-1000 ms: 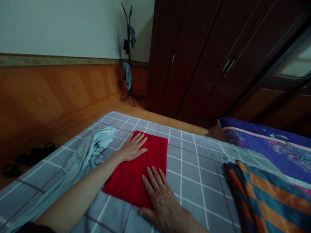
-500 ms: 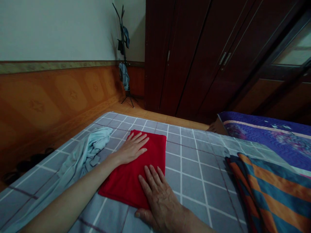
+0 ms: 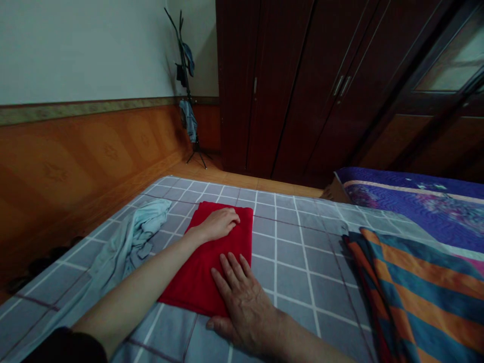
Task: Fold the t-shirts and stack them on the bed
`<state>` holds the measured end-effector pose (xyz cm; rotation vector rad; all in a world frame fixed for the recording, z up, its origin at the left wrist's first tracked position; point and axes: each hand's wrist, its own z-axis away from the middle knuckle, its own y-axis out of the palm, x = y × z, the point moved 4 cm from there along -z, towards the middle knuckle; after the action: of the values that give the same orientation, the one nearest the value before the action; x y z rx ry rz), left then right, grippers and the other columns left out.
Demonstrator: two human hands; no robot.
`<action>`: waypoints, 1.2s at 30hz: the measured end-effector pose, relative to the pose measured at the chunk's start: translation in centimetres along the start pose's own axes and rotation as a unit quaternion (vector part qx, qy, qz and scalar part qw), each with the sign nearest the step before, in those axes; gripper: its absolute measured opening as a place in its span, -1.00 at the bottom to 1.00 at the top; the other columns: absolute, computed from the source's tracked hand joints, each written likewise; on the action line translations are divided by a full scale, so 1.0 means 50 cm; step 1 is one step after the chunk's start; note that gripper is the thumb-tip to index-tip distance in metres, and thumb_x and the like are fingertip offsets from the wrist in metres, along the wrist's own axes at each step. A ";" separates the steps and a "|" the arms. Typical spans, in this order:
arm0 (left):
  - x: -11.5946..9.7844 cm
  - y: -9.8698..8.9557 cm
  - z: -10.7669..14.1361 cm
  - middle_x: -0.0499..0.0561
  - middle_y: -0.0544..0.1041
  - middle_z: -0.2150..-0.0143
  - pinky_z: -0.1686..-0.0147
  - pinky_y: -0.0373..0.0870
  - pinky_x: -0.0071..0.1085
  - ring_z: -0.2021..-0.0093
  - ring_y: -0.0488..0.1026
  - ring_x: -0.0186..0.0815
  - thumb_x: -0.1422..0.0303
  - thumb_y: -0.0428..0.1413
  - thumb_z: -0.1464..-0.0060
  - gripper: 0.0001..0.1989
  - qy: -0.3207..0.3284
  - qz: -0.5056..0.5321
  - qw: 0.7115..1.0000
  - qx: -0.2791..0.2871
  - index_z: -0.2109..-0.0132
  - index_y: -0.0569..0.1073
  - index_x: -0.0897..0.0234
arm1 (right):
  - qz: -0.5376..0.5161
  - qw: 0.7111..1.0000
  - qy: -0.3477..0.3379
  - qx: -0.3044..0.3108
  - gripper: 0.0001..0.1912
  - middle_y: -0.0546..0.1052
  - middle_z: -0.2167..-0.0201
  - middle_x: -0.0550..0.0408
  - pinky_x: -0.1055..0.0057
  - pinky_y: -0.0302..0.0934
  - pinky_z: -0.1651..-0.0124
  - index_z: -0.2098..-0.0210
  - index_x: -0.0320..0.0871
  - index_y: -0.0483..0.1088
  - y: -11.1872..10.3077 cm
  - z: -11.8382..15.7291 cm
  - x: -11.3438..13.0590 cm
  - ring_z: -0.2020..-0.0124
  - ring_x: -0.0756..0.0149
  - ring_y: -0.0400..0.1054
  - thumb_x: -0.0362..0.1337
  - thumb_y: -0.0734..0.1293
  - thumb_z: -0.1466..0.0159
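Note:
A folded red cloth lies flat on the grey checked bed cover. On its upper part rests my left hand, fingers curled and drawn together; whether they pinch any fabric is hidden. My right hand lies palm down over the cloth's lower right edge, its fingers stretched out and the thumb on the bed cover at the near edge.
A crumpled light blue garment lies to the left. Orange and blue striped fabric is at the right, with a purple bedding piece behind it. A coat stand and dark wardrobe stand beyond the bed.
My left hand has slid to the right over the red cloth, and its spread fingers have curled in. My right hand stays flat in nearly the same place on the cloth.

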<state>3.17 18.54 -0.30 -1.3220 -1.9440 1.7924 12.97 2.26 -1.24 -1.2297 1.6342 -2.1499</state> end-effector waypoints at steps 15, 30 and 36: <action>0.009 0.027 0.004 -0.01 0.44 0.33 0.13 0.29 -0.35 0.23 0.37 -0.28 0.46 0.05 -0.06 -0.89 -0.021 0.043 0.997 -0.055 0.41 0.41 0.27 | 0.001 1.000 -0.009 -0.014 -0.17 -0.15 -0.35 -0.24 -0.05 -0.45 -0.33 -0.33 -0.24 -0.04 0.005 0.002 -0.002 -0.35 -0.05 -0.43 0.17 0.14 -0.26; 0.135 -0.063 0.039 0.05 0.46 0.32 0.24 0.35 -0.33 0.33 0.47 -0.29 0.37 -0.31 -0.25 -0.76 -0.259 0.025 0.940 -0.221 0.22 0.23 0.28 | 0.045 0.998 -0.022 -0.039 -0.14 -0.07 -0.33 -0.31 -0.05 -0.39 -0.33 -0.31 -0.27 0.02 0.010 -0.002 -0.005 -0.35 -0.07 -0.34 0.24 0.07 -0.25; 0.068 -0.113 0.055 0.17 0.42 0.00 -0.14 0.07 -0.14 -0.10 0.29 -0.12 0.26 -0.02 -0.19 -0.79 -0.204 -0.069 0.961 -0.175 0.21 0.39 0.32 | 0.050 0.997 -0.028 -0.045 -0.14 -0.08 -0.33 -0.31 -0.05 -0.41 -0.33 -0.30 -0.26 0.03 0.012 -0.004 -0.005 -0.35 -0.08 -0.35 0.24 0.07 -0.24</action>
<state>-3.29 19.67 2.52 -0.9143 -2.5980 1.8229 12.80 2.31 -1.90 -1.1925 1.7482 -1.9854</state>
